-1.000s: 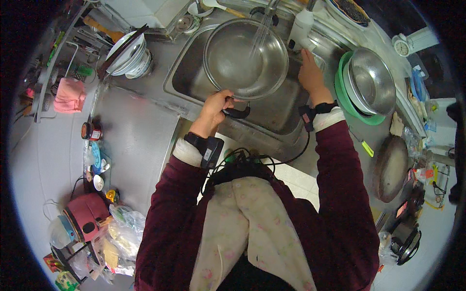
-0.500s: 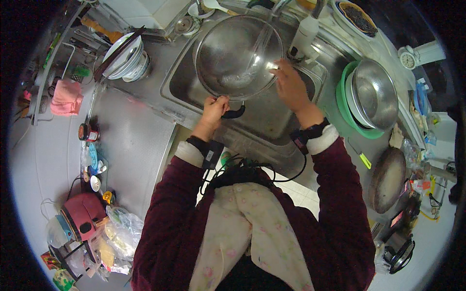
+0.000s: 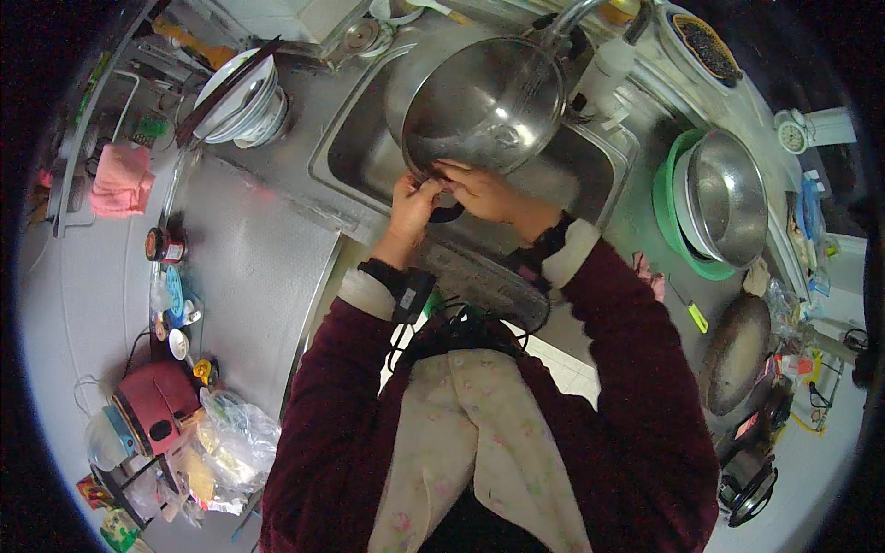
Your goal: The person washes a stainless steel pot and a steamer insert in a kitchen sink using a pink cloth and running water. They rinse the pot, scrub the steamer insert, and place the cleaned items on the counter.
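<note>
A shiny steel wok (image 3: 475, 106) with a dark curved handle (image 3: 449, 212) is tilted over the sink (image 3: 590, 184), below the tap (image 3: 573, 15). What looks like a stream of water runs into its far right side. My left hand (image 3: 410, 207) is closed at the wok's near edge, by the handle. My right hand (image 3: 484, 194) is beside it, its bent fingers against the near rim where the handle joins. The exact grip of the right fingertips is partly hidden.
Stacked bowls with dark chopsticks (image 3: 226, 97) stand left of the sink. To its right are a green basin (image 3: 668, 198), a steel bowl (image 3: 728, 184) and a white bottle (image 3: 604, 74). A yellow-handled knife (image 3: 698, 318) lies near a round board (image 3: 737, 355).
My right hand has moved from the wok's right side down to its near rim, beside my left hand. The wok now tilts differently and sits farther right in view.
</note>
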Action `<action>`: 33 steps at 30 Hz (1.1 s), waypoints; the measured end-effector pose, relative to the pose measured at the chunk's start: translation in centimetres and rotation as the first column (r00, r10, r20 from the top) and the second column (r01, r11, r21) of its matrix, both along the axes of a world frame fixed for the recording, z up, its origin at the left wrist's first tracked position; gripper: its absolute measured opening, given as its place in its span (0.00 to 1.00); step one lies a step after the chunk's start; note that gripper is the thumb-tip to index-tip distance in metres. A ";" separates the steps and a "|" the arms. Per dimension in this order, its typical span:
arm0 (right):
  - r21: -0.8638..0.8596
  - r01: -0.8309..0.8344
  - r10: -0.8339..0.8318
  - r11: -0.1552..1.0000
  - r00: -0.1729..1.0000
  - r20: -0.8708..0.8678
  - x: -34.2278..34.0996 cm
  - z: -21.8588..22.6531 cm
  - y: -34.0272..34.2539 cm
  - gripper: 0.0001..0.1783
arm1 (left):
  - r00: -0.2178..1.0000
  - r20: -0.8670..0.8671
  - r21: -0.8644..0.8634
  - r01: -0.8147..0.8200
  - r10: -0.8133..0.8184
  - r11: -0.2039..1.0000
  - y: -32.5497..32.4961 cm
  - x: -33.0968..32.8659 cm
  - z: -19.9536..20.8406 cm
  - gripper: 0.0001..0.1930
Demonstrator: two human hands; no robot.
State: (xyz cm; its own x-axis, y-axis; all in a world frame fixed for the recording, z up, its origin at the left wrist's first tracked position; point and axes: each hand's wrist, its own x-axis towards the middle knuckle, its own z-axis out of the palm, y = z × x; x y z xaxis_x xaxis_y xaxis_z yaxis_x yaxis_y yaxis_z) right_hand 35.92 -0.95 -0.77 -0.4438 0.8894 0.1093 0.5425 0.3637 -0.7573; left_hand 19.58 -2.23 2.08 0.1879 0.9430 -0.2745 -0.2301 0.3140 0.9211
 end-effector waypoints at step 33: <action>0.487 0.267 -0.359 0.832 0.928 0.104 8.7 5.8 -1.5 0.24 | 0.985 0.034 -0.452 0.165 -0.168 0.877 0.0 -7.6 6.1 0.04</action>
State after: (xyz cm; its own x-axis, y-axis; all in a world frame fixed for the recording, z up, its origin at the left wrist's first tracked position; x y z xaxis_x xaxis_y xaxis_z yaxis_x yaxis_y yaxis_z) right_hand 44.60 -2.41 5.04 -0.2028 0.8528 0.4812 0.7982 0.4286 -0.4232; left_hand 12.03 -2.21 8.19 0.3281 0.6711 -0.6648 -0.1319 0.7294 0.6713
